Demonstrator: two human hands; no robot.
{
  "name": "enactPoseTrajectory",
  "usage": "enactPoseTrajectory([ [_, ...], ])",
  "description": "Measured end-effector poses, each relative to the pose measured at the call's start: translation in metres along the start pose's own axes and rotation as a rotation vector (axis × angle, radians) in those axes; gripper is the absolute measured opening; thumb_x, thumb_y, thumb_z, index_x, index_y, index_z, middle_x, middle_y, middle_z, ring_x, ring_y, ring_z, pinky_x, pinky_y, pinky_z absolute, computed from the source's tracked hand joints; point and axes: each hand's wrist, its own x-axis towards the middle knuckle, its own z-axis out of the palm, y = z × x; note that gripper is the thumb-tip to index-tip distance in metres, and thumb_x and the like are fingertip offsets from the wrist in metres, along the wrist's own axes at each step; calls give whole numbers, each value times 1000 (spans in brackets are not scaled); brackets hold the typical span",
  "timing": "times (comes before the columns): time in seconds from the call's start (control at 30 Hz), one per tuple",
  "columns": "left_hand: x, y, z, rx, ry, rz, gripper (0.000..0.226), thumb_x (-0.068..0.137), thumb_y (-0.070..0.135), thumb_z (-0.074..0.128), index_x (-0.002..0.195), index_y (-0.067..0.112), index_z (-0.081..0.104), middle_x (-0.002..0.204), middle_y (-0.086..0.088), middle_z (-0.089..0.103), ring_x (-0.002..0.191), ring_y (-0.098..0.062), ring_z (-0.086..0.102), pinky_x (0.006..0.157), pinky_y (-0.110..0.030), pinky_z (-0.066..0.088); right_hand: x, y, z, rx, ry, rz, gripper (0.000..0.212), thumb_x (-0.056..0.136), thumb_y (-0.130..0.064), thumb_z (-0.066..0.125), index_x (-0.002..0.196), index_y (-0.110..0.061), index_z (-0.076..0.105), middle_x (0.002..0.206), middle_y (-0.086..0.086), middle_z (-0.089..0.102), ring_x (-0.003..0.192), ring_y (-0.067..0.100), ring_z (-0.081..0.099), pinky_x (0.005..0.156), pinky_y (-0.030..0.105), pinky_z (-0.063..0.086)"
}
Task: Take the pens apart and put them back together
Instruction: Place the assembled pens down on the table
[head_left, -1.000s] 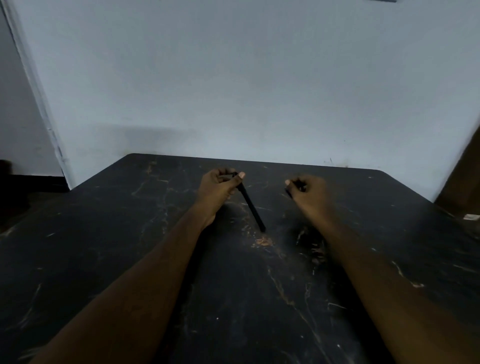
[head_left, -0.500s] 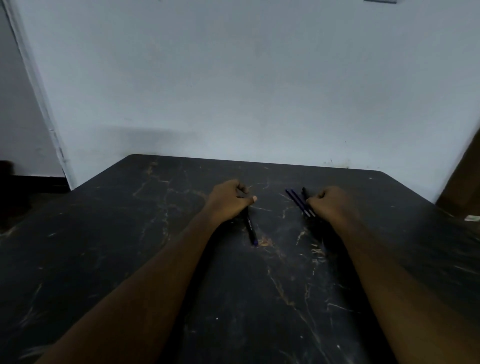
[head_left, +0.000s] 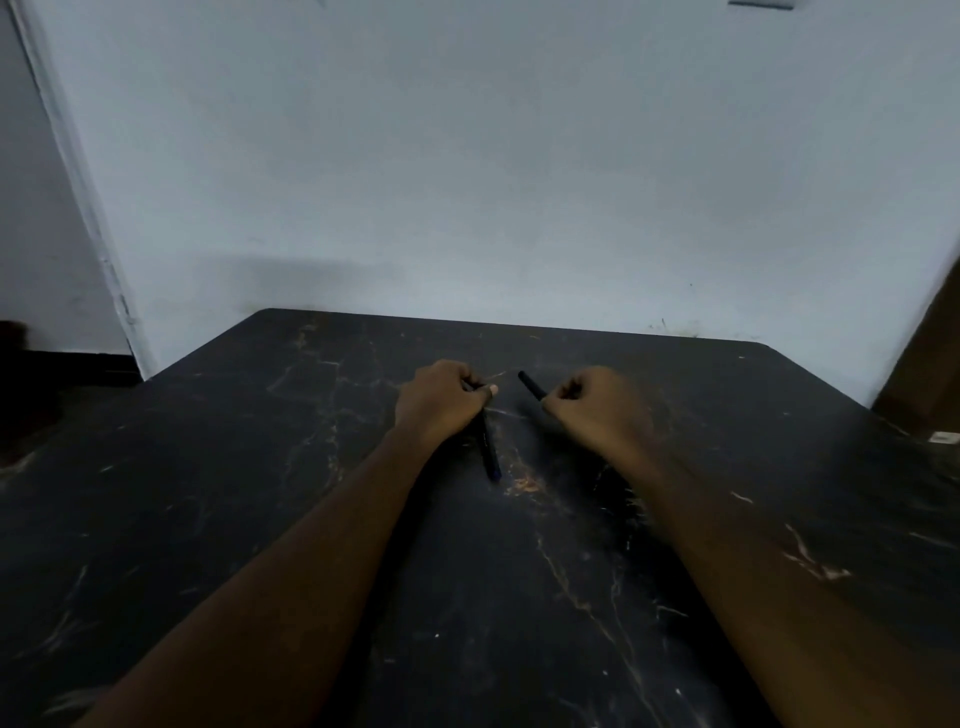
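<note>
My left hand (head_left: 441, 402) is closed around a dark pen (head_left: 487, 447) whose lower end points toward me and rests near the black table (head_left: 260, 519). A short way to its right, my right hand (head_left: 592, 408) is fisted around a dark pen piece (head_left: 531, 385) that sticks out up and to the left. A gap separates the two hands. The dim light hides whether the right hand holds more than one piece.
The black table has a scratched, marbled top and ends at a pale wall (head_left: 493, 182) behind it. A brown panel (head_left: 930, 364) stands at the far right, with a small white object (head_left: 944, 438) below it.
My right hand has turned, and the thin pieces that lay beside it half a second ago now show as one dark end sticking out. My left hand keeps its pen, slightly shifted.
</note>
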Motion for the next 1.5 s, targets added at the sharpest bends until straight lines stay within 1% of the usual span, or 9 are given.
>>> enactPoseTrajectory([
  [0.2, 0, 0, -1, 9, -9, -18, 25, 85, 50, 63, 95, 30, 75, 95, 8, 74, 93, -14, 67, 87, -37, 55, -9, -10, 8, -45, -51, -33, 16, 80, -37, 68, 74, -23, 73, 73, -5, 70, 69, 12, 64, 63, 26, 48],
  [0.4, -1, 1, -2, 23, -35, -11, 33, 92, 51, 54, 103, 25, 71, 98, 2, 72, 94, -19, 66, 85, -36, 53, -2, -5, 11, 168, -55, -89, 13, 85, -30, 68, 73, -25, 72, 72, -13, 67, 68, 2, 62, 62, 21, 46],
  [0.47, -2, 4, -2, 37, -29, -8, 40, 91, 59, 51, 107, 27, 68, 105, 2, 70, 99, -20, 65, 86, -35, 52, 7, 7, 4, 177, 33, -33, 18, 86, -30, 68, 69, -25, 67, 68, -10, 64, 67, 9, 61, 60, 23, 45],
  [0.57, -8, 9, -3, 95, -36, 5, 56, 84, 70, 52, 118, 27, 64, 120, 3, 66, 111, -20, 61, 91, -35, 48, 18, 33, -8, 84, 140, 78, 19, 85, -35, 65, 71, -22, 65, 77, 3, 70, 74, 22, 65, 73, 37, 55],
  [0.7, -13, 15, -3, 185, -52, 33, 57, 81, 68, 57, 124, 29, 60, 126, 5, 64, 116, -19, 59, 95, -36, 45, 17, 49, -17, -85, 82, 125, 28, 82, -46, 64, 79, -19, 69, 79, 4, 71, 75, 24, 65, 73, 37, 56],
  [0.9, -14, 14, -5, 149, -26, 19, 39, 84, 47, 62, 120, 31, 63, 122, 4, 66, 111, -20, 61, 96, -36, 46, 14, 38, -14, -141, 6, 134, 26, 85, -40, 63, 85, -17, 74, 77, 5, 70, 70, 21, 64, 72, 36, 57],
  [1.17, -9, 9, -3, 19, -21, -8, 26, 78, 36, 69, 104, 32, 71, 102, 8, 69, 97, -14, 65, 86, -32, 53, 5, 12, -9, -74, -163, 70, 22, 76, -31, 63, 67, -12, 71, 61, 5, 70, 62, 19, 68, 64, 33, 56],
  [1.33, -7, 8, -1, 19, -37, 20, 20, 74, 38, 71, 92, 31, 75, 95, 10, 70, 89, -11, 65, 81, -30, 54, 1, 6, -4, -98, -141, 42, 29, 77, -40, 64, 74, -12, 71, 71, 6, 69, 68, 20, 65, 66, 33, 54],
  [1.5, -4, 9, 2, 15, -26, 64, 13, 74, 28, 72, 86, 25, 77, 72, 11, 65, 75, -7, 62, 68, -19, 42, -1, 3, 2, -96, -87, -12, 23, 82, -42, 64, 79, -21, 71, 76, 1, 71, 73, 16, 65, 67, 32, 55],
])
